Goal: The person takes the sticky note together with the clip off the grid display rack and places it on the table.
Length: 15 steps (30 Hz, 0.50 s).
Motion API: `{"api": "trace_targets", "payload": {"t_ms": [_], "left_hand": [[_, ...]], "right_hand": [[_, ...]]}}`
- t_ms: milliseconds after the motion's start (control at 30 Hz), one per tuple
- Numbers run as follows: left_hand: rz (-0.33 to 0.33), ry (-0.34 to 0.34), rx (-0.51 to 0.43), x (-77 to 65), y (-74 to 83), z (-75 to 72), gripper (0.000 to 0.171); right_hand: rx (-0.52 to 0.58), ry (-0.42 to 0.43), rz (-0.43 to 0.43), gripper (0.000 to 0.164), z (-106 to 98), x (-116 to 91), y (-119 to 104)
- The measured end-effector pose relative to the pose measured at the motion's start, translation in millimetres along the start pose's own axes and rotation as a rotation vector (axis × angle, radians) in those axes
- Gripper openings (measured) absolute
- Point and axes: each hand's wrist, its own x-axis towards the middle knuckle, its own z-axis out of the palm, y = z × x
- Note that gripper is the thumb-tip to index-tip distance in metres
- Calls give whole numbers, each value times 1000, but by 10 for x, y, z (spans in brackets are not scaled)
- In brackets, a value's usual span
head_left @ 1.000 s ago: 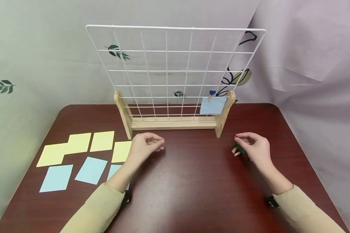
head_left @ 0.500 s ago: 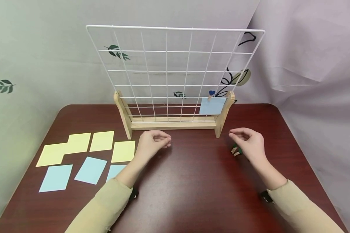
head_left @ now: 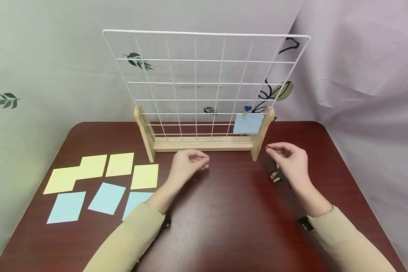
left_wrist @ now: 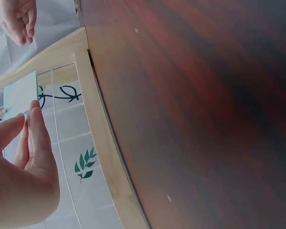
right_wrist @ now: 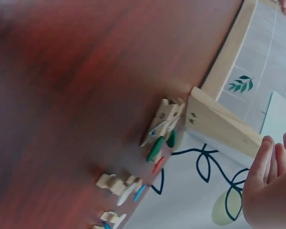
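My left hand (head_left: 187,168) hovers in front of the wooden base of a white wire grid, holding nothing. Its fingers are fairly straight, thumb near the fingertips. A light-blue paper square (head_left: 248,124) hangs low on the grid's right side, held by a clothespin with a blue heart (head_left: 247,108). By the stand's right foot, my right hand (head_left: 292,162) is raised above several small wooden clothespins (head_left: 275,176), also empty with fingers extended. The right wrist view shows clothespins with green decorations (right_wrist: 162,124) beside the foot, and others with white ones (right_wrist: 121,188) farther off.
The white wire grid (head_left: 196,82) stands in a wooden stand (head_left: 204,147) at the table's back. Several yellow paper squares (head_left: 120,164) and light-blue squares (head_left: 66,207) lie at the left on the dark red table (head_left: 224,219). Patterned cloth (head_left: 54,68) hangs behind.
My left hand has moved right and slightly toward the grid, uncovering more of the paper squares. My right hand has shifted a little left and toward the back, above the clothespins.
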Motion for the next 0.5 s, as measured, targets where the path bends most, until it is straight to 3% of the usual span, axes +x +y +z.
{"api": "trace_targets", "payload": {"t_ms": [500], "left_hand": [[46, 30, -63, 165, 59, 264, 10]], "right_hand": [[55, 14, -20, 23, 70, 118, -265]]}}
